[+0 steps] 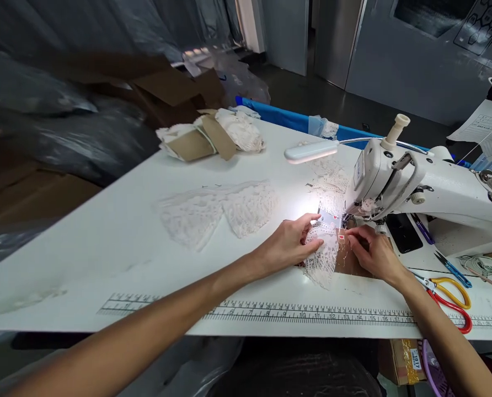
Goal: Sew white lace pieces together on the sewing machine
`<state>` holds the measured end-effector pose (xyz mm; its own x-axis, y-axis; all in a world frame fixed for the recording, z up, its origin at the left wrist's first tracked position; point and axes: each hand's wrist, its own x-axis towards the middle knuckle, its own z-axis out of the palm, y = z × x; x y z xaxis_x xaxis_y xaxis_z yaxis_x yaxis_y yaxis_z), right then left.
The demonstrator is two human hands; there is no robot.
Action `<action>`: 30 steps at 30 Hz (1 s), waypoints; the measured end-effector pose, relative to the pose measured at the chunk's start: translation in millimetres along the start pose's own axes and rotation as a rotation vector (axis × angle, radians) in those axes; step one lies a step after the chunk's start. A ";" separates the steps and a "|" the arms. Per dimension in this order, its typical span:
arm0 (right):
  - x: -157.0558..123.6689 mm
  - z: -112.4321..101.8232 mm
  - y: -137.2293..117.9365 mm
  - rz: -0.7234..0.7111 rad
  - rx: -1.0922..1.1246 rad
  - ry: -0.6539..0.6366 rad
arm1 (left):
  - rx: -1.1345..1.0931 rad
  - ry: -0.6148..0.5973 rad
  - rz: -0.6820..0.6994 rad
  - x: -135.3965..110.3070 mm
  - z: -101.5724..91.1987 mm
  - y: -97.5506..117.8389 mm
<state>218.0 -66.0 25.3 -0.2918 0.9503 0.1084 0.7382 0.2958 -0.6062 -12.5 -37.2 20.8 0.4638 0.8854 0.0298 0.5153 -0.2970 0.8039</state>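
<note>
A white sewing machine [420, 176] stands on the right, its lamp lighting the needle area. Below the needle, a white lace piece [324, 259] lies partly over the machine bed. My left hand [293, 242] grips this lace from the left, thumb on top and index finger stretched towards the presser foot [345, 219]. My right hand [374, 255] is closed in a pinch just right of the lace, beside a small white tag with a red mark [341, 237]. What its fingertips hold is too small to tell. More lace [331, 179] lies behind the needle.
Flat lace panels [246, 209] lie left of my hands; a bundle with cardboard [200, 144] sits farther back. Yellow-and-red scissors [448, 295], blue snips [453, 270] and a dark phone [404, 232] are on the right. A printed ruler [271, 313] runs along the front edge.
</note>
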 end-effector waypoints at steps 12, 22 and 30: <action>-4.2 25.4 14.7 -0.242 -0.471 0.063 | -0.036 0.047 -0.025 2.4 -5.8 -3.4; -9.7 24.1 19.6 -0.182 -0.298 0.034 | -0.042 0.069 -0.103 5.0 -7.3 -8.8; -9.7 27.2 15.7 -0.112 -0.373 0.001 | -0.307 0.002 -0.355 11.6 -12.9 1.4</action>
<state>215.8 -73.2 -6.7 -0.3822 0.9104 0.1586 0.8727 0.4121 -0.2621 -15.7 -22.7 29.9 0.2960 0.9138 -0.2780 0.4050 0.1435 0.9030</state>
